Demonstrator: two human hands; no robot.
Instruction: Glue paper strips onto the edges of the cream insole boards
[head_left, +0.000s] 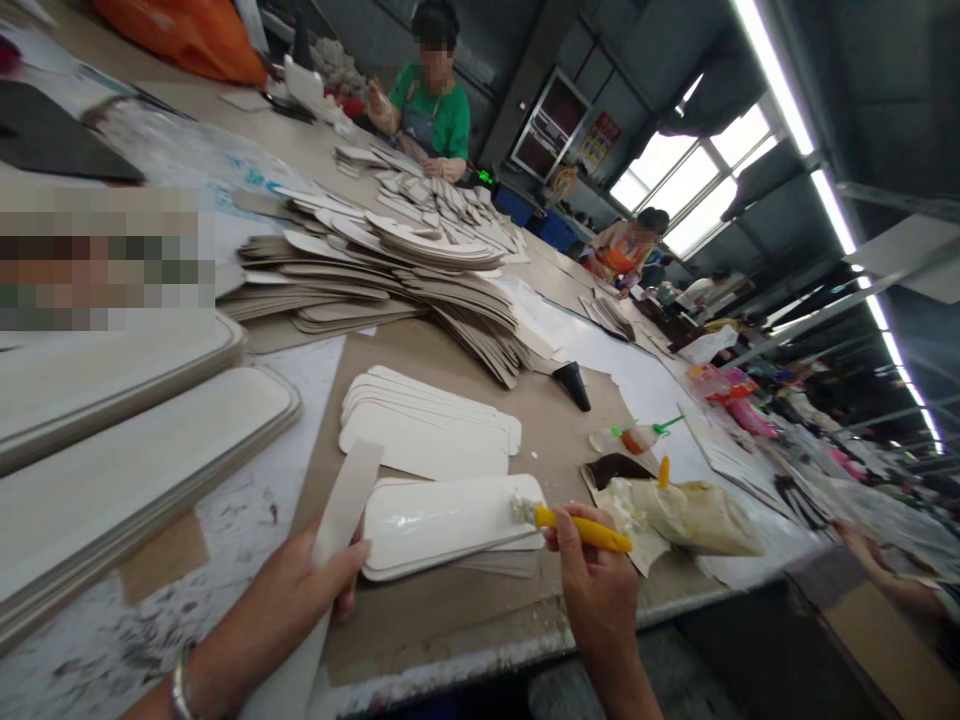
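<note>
My right hand point(600, 580) grips a yellow-handled brush point(589, 530), its bristles touching the right end of a white rounded board point(450, 515) with a wet, shiny top. In my left hand point(315, 580) is a long pale strip point(349, 500), pinched under the thumb beside the board's left end. More boards lie beneath the shiny one. Just behind it, several white rounded boards point(427, 425) are fanned out on brown cardboard point(360, 640). A cream-coloured bag point(705, 515) smeared with paste lies to the right of my right hand.
Large stacks of cut boards point(375, 270) spread behind, and long white boards point(135, 470) are piled at the left. A black cone-shaped piece point(574, 385) and a small bottle with a green tip point(645, 435) lie behind the bag. Co-workers point(442, 110) stand farther back.
</note>
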